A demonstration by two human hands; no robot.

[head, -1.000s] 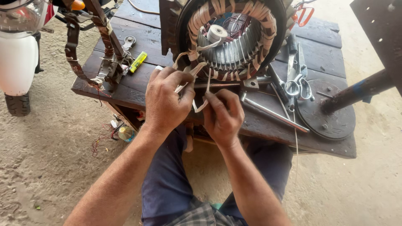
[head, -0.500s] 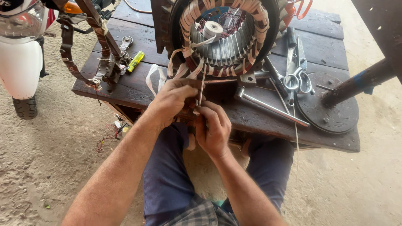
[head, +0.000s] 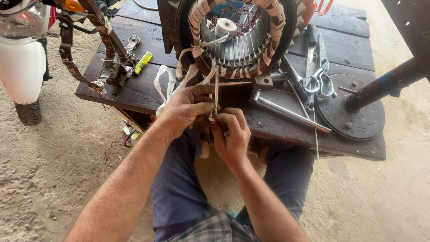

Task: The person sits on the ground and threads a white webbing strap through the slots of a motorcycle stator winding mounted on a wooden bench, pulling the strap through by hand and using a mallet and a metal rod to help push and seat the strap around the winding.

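Note:
A large motor stator point(head: 237, 38) with copper windings wrapped in pale tape stands on a dark wooden table point(head: 134, 92). White tape strips point(head: 163, 83) hang from its lower rim. My left hand point(head: 186, 110) pinches one white strip point(head: 217, 92) just below the stator. My right hand point(head: 230, 134) grips the same strip's lower end, touching the left hand. A small roll of white tape point(head: 225, 28) rests inside the stator bore.
Scissors point(head: 317, 78), a long metal wrench point(head: 289, 112) and a round metal plate point(head: 351, 110) lie on the table's right. A yellow lighter point(head: 143, 62) and a rusty bracket point(head: 109, 74) sit at left. A white scooter point(head: 22, 58) stands far left.
Both hands have shifted slightly right and closer together on the strip. The camera has tilted, so the stator sits higher in view.

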